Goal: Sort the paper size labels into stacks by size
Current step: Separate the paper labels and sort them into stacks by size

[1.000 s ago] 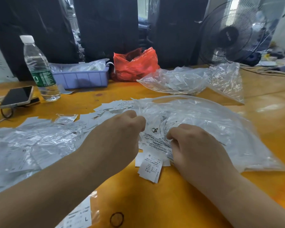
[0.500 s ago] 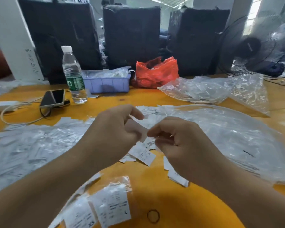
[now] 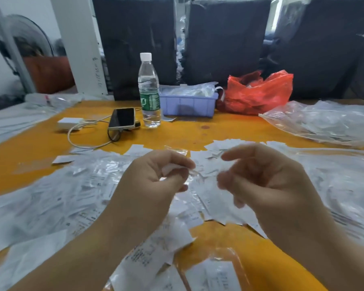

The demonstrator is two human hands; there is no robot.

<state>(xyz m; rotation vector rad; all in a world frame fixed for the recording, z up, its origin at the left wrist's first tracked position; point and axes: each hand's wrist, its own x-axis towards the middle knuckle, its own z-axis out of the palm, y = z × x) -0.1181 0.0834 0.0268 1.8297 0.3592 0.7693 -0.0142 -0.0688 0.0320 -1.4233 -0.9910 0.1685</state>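
Observation:
Loose white paper size labels (image 3: pixel 57 204) cover the orange table (image 3: pixel 34 143) from the left edge to the middle, some in small clear sleeves. My left hand (image 3: pixel 153 181) hovers above them at centre and pinches a small white label (image 3: pixel 170 168) between thumb and fingers. My right hand (image 3: pixel 267 179) is just to its right, blurred, fingers loosely curled with nothing visibly in them. A bagged label stack (image 3: pixel 216 274) lies at the near edge below my hands.
A water bottle (image 3: pixel 148 91), a phone (image 3: pixel 122 119) with its charger cable, a lilac bin (image 3: pixel 188 103) and a red bag (image 3: pixel 259 93) stand at the back. Large clear plastic bags (image 3: pixel 324 122) lie right. Dark boxes (image 3: pixel 137 43) line the far edge.
My view has swung left and up. My hands have come off the clear bag and lifted; the left now pinches a label and the right has drawn apart from it.

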